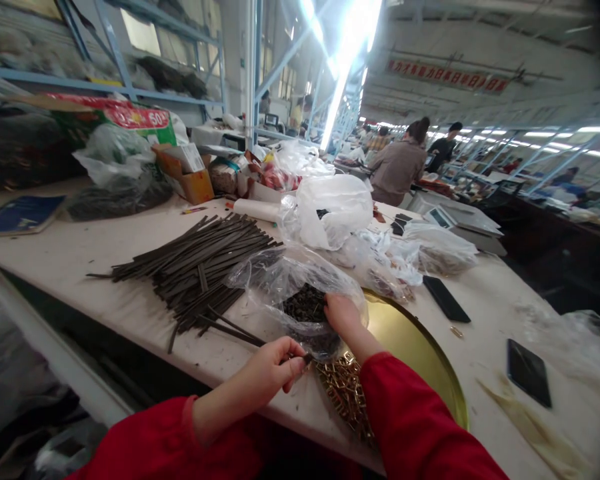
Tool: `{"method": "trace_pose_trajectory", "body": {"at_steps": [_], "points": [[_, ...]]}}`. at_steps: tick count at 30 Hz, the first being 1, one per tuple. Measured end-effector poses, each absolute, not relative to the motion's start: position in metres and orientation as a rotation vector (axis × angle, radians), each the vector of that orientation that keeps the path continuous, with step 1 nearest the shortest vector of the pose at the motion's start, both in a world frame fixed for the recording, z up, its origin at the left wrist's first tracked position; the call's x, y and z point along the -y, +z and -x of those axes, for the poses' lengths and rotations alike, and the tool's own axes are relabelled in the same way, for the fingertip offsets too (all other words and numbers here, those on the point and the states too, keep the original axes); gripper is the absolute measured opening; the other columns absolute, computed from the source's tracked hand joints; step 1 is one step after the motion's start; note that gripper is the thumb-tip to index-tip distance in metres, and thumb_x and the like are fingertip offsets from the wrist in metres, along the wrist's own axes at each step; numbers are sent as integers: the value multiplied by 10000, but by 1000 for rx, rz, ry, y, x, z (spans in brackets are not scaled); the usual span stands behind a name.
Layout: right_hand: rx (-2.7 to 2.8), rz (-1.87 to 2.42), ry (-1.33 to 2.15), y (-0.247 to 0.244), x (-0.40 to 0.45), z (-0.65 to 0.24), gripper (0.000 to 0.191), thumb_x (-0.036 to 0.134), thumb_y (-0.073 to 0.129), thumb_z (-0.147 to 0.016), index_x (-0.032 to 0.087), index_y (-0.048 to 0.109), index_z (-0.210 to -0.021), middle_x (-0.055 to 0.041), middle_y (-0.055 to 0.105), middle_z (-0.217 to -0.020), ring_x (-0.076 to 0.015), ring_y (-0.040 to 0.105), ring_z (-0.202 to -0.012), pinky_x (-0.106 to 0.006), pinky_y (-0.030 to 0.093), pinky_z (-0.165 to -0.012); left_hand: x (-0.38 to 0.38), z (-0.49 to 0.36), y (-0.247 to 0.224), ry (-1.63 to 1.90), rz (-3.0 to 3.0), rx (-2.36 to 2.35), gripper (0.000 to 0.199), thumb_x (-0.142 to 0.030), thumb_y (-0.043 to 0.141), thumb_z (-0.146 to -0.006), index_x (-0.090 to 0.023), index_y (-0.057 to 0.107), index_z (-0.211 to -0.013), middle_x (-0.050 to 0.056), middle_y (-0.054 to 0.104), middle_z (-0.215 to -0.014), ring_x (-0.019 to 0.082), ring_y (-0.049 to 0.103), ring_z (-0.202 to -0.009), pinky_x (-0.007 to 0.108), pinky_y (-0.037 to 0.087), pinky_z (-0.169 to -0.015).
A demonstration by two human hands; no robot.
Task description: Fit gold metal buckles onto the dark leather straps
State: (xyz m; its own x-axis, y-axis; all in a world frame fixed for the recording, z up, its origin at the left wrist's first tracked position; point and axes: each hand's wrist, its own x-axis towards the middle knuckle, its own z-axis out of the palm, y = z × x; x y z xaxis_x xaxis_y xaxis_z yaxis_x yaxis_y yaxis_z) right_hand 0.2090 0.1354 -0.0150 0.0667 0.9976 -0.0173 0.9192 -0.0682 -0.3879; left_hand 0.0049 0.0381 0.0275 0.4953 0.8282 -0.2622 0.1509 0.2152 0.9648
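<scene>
My left hand point(280, 365) is closed in a pinch, with the dark tip of a strip point(233, 328) between thumb and forefinger. Part of that strip runs back behind the hand toward the pile of dark flat strips point(200, 257). My right hand point(344, 317) reaches into an open clear plastic bag point(265, 273), touching the small dark pieces point(305, 303) inside. Its fingertips are hidden there. Below the bag, many small gold-coloured metal buckles point(343, 387) lie on a round gold tray point(405, 340), partly under my right forearm.
Two dark phone-like slabs point(446, 299) point(529, 372) lie on the right of the table point(485, 293). Plastic bags point(335, 207), an orange-brown carton point(190, 177) and a blue booklet point(20, 215) stand farther back. A scale point(450, 217) sits at the far edge; people point(400, 163) are beyond.
</scene>
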Motion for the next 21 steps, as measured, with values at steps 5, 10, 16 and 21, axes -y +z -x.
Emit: {"method": "trace_pose_trajectory", "body": {"at_steps": [5, 10, 16, 21], "points": [[1726, 1810, 575, 7, -93, -207, 262, 196, 464, -781, 174, 578, -1016, -74, 670, -922, -195, 620, -841, -358, 478, -775, -32, 2, 29, 669, -1330, -1006, 178, -322, 492, -711, -156, 475, -772, -92, 413, -442, 66, 355, -406, 195, 273, -431], [910, 1168, 1446, 25, -32, -183, 232, 264, 608, -732, 193, 605, -953, -20, 682, -827, -110, 638, -700, -247, 524, -680, -35, -4, 29, 748, -1342, -1033, 190, -335, 506, -706, -157, 472, -763, -86, 428, -444, 67, 376, -405, 195, 292, -439], [489, 929, 1700, 29, -2, -155, 174, 167, 692, -664, 185, 649, -832, 13, 671, -689, -77, 622, -598, -184, 522, -607, -29, -5, 37, 742, -1442, -1061, 165, -301, 482, -725, -139, 492, -750, -71, 443, -477, 65, 392, -425, 200, 313, -458], [550, 966, 1722, 29, 3, -157, 193, 201, 695, -665, 178, 656, -853, 9, 663, -694, -86, 617, -590, -218, 523, -622, -22, 4, 37, 700, -1460, -1097, 167, -301, 469, -742, -140, 489, -781, -80, 432, -458, 67, 375, -422, 196, 296, -450]]}}
